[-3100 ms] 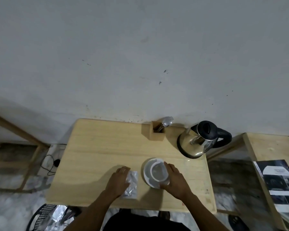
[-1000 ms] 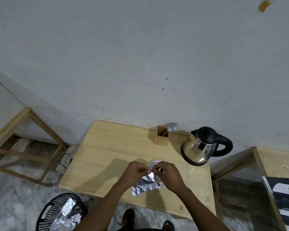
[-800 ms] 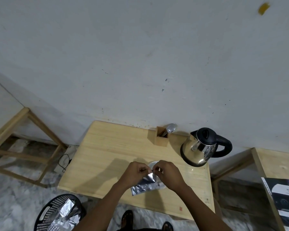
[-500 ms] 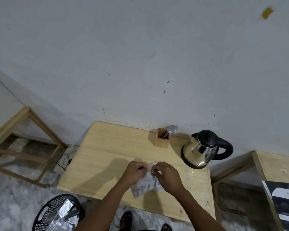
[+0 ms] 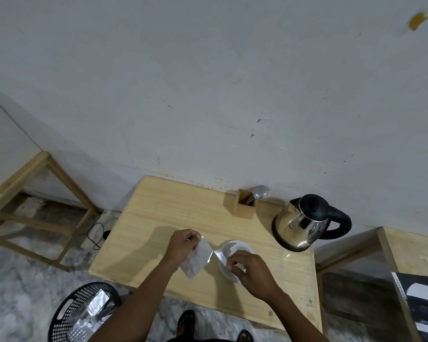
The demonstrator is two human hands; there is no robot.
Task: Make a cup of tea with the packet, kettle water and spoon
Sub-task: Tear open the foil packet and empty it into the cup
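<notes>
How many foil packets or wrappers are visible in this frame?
2. One packet is held above the table between the left hand and right hand, its top strip torn sideways. Crumpled foil lies in the black basket on the floor; more may be hidden inside.

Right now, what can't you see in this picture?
Head view:
- Inside the kettle: its black lid covers any water.
- Inside the packet: foil hides the contents; the hands, left and right, cover its corners.
- Spoon: the handle sits inside the wooden holder.
- Cup: partly behind the right hand.
</notes>
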